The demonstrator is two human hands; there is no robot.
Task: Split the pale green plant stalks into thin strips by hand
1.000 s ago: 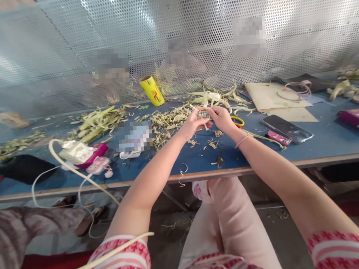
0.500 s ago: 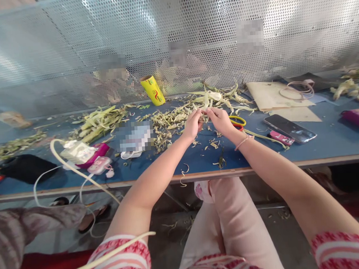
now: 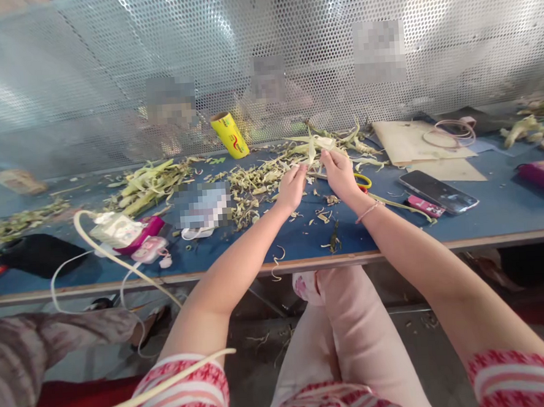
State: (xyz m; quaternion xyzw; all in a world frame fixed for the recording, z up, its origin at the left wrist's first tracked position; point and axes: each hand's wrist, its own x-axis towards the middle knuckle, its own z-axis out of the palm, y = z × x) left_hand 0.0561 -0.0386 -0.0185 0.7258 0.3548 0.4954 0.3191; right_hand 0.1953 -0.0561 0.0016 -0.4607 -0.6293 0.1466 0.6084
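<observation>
A pale green, leafy plant strip [image 3: 312, 150] rises between my hands over the blue table. My left hand [image 3: 292, 188] is closed, pinching the lower part of it. Just to the right, my right hand [image 3: 339, 170] is also closed, its thumb and fingers at the strip's other side. What exactly lies inside the right fingers is partly hidden. Under the right wrist show the yellow and red handles of scissors [image 3: 363, 181]. Behind and left of the hands spreads a heap of pale, curled plant scraps [image 3: 259, 183].
A bundle of green stalks [image 3: 149, 186] lies left, below a leaning yellow tube [image 3: 230, 136]. Phones [image 3: 438, 191] [image 3: 203, 211] flank my arms. Brown paper [image 3: 416, 142] lies at back right. A perforated metal panel [image 3: 261, 20] closes the back. A white cable [image 3: 82, 230] loops left.
My hands were close together and have moved apart. The right one has shifted up and to the right, while the left one stays nearly in place.
</observation>
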